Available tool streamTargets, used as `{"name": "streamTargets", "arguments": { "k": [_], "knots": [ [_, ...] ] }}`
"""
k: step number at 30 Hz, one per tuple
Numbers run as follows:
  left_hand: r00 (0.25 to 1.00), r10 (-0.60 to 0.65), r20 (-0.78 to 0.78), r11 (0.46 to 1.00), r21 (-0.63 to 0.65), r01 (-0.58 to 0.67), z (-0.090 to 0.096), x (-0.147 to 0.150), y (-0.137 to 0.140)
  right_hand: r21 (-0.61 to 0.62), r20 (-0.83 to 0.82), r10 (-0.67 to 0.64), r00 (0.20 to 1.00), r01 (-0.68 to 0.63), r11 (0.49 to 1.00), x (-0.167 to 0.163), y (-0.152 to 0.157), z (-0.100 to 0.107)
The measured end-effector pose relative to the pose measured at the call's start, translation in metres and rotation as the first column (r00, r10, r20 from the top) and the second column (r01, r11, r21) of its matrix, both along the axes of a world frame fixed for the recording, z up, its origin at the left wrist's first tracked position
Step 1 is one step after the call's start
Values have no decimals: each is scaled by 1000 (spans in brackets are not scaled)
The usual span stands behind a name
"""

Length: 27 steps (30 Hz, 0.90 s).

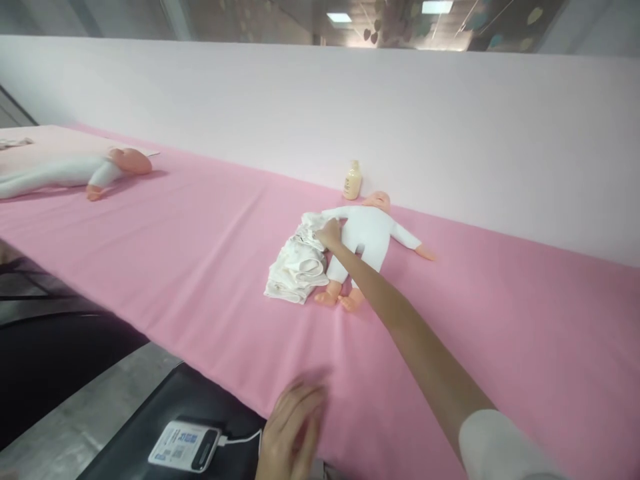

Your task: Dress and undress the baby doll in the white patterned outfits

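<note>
A bunched white printed cloth [296,267], perhaps baby clothing, lies on the pink-covered table [200,233]. My right hand [329,233] reaches across to its upper right edge, with the fingers closed on the fabric. Right beside the cloth, a baby doll [364,230] in a white suit lies on its back, head toward the wall and arms spread. My right forearm passes over one of its legs. Closer to me, above the table's front edge, my left hand [295,423] is loosely curled, thumb apart from the fingers. Nothing shows in it; its fingertips are blurred.
A cream-coloured bottle [353,181] stands behind the doll near the white wall [475,147]. Another doll [75,168] lies at the far left. A white power bank [185,445] with a cable rests on a black seat [135,437] below the table edge.
</note>
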<state>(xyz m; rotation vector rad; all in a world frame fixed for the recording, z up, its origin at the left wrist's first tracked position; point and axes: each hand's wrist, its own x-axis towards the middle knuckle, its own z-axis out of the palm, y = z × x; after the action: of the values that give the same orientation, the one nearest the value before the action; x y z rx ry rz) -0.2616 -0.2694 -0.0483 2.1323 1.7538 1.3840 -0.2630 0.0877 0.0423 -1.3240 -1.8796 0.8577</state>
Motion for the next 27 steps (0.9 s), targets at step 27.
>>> {"name": "streamTargets", "arguments": {
  "k": [27],
  "knots": [
    [999, 24, 44, 999, 43, -26, 60, 1, -37, 159, -208, 156, 966, -125, 979, 207, -201, 53]
  ]
}}
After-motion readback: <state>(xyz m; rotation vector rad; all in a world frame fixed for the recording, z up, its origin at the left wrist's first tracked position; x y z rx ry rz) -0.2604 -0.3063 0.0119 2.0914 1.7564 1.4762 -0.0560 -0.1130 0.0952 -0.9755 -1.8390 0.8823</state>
